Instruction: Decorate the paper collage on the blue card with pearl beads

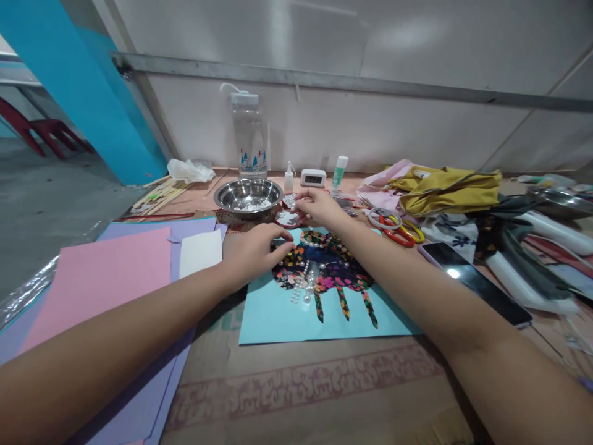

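Observation:
My right hand (319, 209) reaches over two small red-rimmed dishes, its fingers curled together at their edge. One dish (288, 201) holds small white pieces; the nearer dish (286, 218) holds pale ones. Whatever the right fingertips pinch is too small to make out. My left hand (254, 250) hovers at the upper left of a light blue sheet (278, 321), thumb and forefinger apart with nothing visible between them. On the sheet lies a dark floral cutout (343, 272) with strips hanging below it. Pearl beads (306, 284) and a clear bead strip lie on the cutout.
A steel bowl (248, 196) with white pieces stands behind my left hand. Behind are a water bottle (250, 136), small glue bottle (289, 179), clock (314, 178) and glue stick (340, 171). Scissors (398, 228), phone (477, 281) and cloth (449, 190) lie right; coloured paper (111, 272) left.

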Tool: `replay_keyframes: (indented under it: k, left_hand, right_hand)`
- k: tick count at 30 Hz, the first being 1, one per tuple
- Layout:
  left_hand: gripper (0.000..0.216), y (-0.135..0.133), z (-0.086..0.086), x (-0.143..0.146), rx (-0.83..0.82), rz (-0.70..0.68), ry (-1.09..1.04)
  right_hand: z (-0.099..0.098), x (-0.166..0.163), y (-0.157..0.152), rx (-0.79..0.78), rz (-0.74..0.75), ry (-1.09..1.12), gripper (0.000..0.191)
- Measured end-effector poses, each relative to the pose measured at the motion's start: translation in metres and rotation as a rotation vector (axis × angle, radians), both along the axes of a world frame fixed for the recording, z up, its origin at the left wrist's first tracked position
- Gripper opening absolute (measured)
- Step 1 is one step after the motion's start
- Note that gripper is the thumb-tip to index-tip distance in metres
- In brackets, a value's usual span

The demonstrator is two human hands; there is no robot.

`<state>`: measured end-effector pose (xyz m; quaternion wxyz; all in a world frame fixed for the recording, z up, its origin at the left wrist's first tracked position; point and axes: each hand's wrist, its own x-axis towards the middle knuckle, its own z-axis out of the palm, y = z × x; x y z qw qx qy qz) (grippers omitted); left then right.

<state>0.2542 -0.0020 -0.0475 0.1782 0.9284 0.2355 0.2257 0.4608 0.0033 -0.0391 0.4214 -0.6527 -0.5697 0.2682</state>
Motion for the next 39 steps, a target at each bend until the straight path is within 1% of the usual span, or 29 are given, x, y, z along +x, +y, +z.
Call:
replay_keyframes:
  k: [3,4,5,8,11,14,17,18,21,23,25,29,33,39]
  left_hand:
    - [0.025,0.006,0.001,-0.002,-0.056,0.098,-0.020]
    - [0.024,0.007,0.002,-0.002,-0.064,0.107,-0.032]
    - [0.023,0.008,0.002,-0.002,-0.065,0.110,-0.042]
    - [0.022,0.008,0.000,-0.002,-0.055,0.112,-0.027]
    - [0.022,0.008,-0.004,0.000,-0.023,0.112,0.023]
    - [0.019,0.007,-0.007,0.001,0.029,0.121,0.045]
    - [0.016,0.007,-0.008,0.002,0.057,0.120,0.053]
    - [0.016,0.008,-0.009,0.002,0.064,0.113,0.053]
    - [0.016,0.009,-0.010,0.002,0.085,0.093,0.046]
    - [0.016,0.009,-0.010,0.002,0.097,0.085,0.054]
    - [0.016,0.009,-0.010,0.002,0.113,0.073,0.069]
    - [0.017,0.010,-0.011,0.003,0.139,0.047,0.096]
    - [0.019,0.011,-0.012,0.003,0.151,0.039,0.129]
    - [0.020,0.010,-0.011,0.003,0.163,0.025,0.139]
  right_hand:
    - [-0.007,0.003,0.001,0.012,0.003,-0.009,0.005]
    - [-0.009,0.004,0.000,0.021,0.004,-0.029,0.003]
    - [-0.010,0.004,0.000,0.038,0.001,-0.058,0.005]
    - [-0.014,0.004,-0.003,0.096,-0.002,-0.206,0.017]
    - [-0.016,0.003,-0.004,0.121,0.033,-0.356,0.011]
    - [-0.013,0.002,-0.006,0.128,0.079,-0.460,0.013]
    - [-0.008,0.000,-0.009,0.151,0.068,-0.552,0.027]
    - [-0.007,-0.001,-0.010,0.163,0.050,-0.573,0.027]
    - [-0.004,-0.002,-0.011,0.195,0.012,-0.607,0.017]
    - [-0.002,-0.004,-0.011,0.209,0.018,-0.626,0.020]
    - [0.002,-0.007,-0.008,0.188,0.044,-0.695,0.023]
    - [0.011,-0.018,-0.001,0.100,0.103,-0.837,0.026]
    - [0.013,-0.030,0.006,0.048,0.124,-0.878,0.024]
    - [0.011,-0.034,0.010,-0.022,0.092,-0.931,0.026]
